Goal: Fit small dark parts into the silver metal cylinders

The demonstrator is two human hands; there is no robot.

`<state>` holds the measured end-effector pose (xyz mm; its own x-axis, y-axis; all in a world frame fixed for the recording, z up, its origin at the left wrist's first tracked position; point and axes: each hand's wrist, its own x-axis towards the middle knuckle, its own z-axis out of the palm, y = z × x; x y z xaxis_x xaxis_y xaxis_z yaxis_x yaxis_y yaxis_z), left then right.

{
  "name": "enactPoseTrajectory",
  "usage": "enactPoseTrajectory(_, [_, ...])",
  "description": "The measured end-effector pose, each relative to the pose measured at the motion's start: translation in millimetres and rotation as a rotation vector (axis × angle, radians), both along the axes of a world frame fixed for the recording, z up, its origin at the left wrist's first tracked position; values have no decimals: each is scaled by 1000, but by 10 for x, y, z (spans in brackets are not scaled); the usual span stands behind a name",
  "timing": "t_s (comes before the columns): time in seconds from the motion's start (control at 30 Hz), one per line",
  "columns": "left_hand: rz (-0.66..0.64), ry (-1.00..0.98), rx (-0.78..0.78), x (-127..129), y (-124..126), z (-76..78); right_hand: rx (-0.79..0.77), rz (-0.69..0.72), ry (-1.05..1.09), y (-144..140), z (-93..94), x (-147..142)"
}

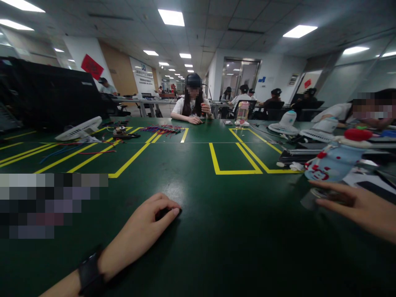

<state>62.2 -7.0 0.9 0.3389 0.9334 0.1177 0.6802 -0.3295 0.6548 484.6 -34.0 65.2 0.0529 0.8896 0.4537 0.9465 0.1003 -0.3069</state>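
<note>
My left hand (154,218) rests on the green tabletop (198,255), its fingers curled and the thumb close to the index finger. A small dark bit shows at the fingertips, too small to name. At the right, my right hand (361,206) has thumb and fingers around a small, round, greyish translucent thing (308,200) that looks like a roll of tape. It is partly hidden by the fingers and blurred. Just behind that hand stands a light blue bottle (335,161) with a red top and a cartoon print.
Yellow tape lines (238,172) mark the table. A bundle of coloured wires (162,130) and a white fan (78,128) lie toward the far left. More white fans (284,123) and a pink-topped bottle (242,113) stand at the far right. A person (192,101) sits opposite.
</note>
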Motion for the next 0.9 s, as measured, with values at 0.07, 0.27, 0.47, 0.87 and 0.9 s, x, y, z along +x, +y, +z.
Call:
enactPoseTrajectory(0.07, [2, 4, -4, 2, -4, 6, -21, 80, 46, 25, 1, -230])
enactPoseTrajectory(0.27, [-10, 0, 4, 15, 8, -2, -166, 378, 118, -14, -96, -753])
enactPoseTrajectory(0.47, [-15, 29, 29, -50, 18, -35, -278, 757, 176, -16, -305, -1513])
enactPoseTrajectory(0.87, [-138, -119, 146, 712, -145, 366, -328, 641, 464, 19, -546, -1607])
enactPoseTrajectory(0.9, [-112, -162, 138, 723, -133, 372, -324, 654, 449, 16, -528, -1602])
